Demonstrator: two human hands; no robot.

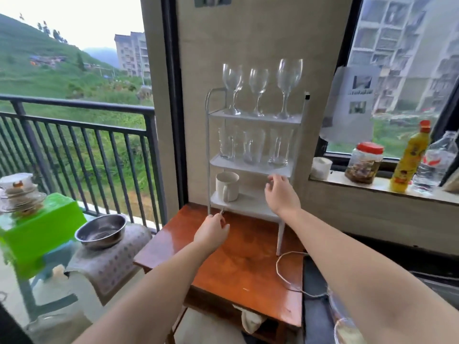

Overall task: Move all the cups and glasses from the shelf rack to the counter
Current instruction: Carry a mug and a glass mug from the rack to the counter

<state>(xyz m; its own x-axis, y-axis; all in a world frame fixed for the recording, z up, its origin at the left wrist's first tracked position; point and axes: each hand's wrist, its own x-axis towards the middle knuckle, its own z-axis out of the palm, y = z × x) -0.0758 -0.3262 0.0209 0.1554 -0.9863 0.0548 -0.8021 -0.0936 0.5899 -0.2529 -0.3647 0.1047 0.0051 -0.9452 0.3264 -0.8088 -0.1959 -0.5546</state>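
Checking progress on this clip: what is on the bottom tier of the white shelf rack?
One white ceramic mug stands at its left end. The right hand covers part of the right end, so that patch is hidden.

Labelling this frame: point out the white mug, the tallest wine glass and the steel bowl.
white mug (227,186), head view, front of its body.
tallest wine glass (289,73), head view, its bowl.
steel bowl (85,234), head view, left outer wall.

A steel bowl (101,230) sits near what looks like a green box (42,232).
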